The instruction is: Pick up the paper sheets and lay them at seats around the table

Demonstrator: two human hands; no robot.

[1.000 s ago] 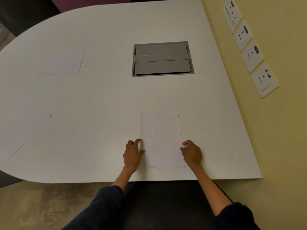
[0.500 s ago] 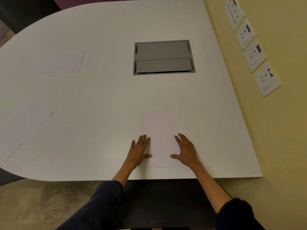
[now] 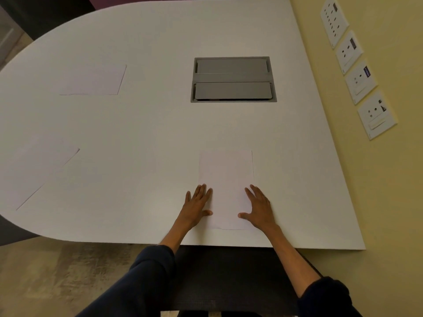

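A white paper sheet (image 3: 226, 179) lies flat on the white table (image 3: 148, 124) near the front edge, straight before me. My left hand (image 3: 196, 205) rests flat with fingers spread on the sheet's left edge. On its right edge my right hand (image 3: 259, 207) lies flat in the same way. Neither hand grips the sheet. A second sheet (image 3: 92, 80) lies at the far left. A third sheet (image 3: 34, 170) lies slanted at the near left edge.
A grey cable box with two closed flaps (image 3: 233, 79) is set into the table's middle. A yellow wall with several socket plates (image 3: 359, 74) runs close along the table's right side. A dark chair seat (image 3: 224, 277) is below the front edge.
Both hands went from curled fingertips at the sheet's lower edges to lying flat and spread on it. The sheet stays in place.
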